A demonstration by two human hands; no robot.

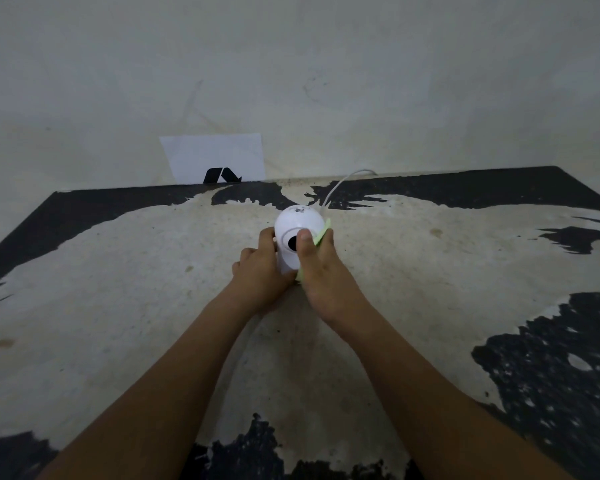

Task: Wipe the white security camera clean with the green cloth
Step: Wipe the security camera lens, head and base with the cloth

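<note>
Two bare forearms reaching in from the near edge over a worn tabletop [413, 258] of flaking black paint and pale patches. Left hand [260, 271] wrapped around the base of a round white plastic security camera [297, 223] standing mid-table; right hand [317, 271] pressing a light green cloth [321, 235] against its right side, thumb across the dark lens. Thin white cable [340, 183] behind, white paper sheet [215, 157] against the wall.
</note>
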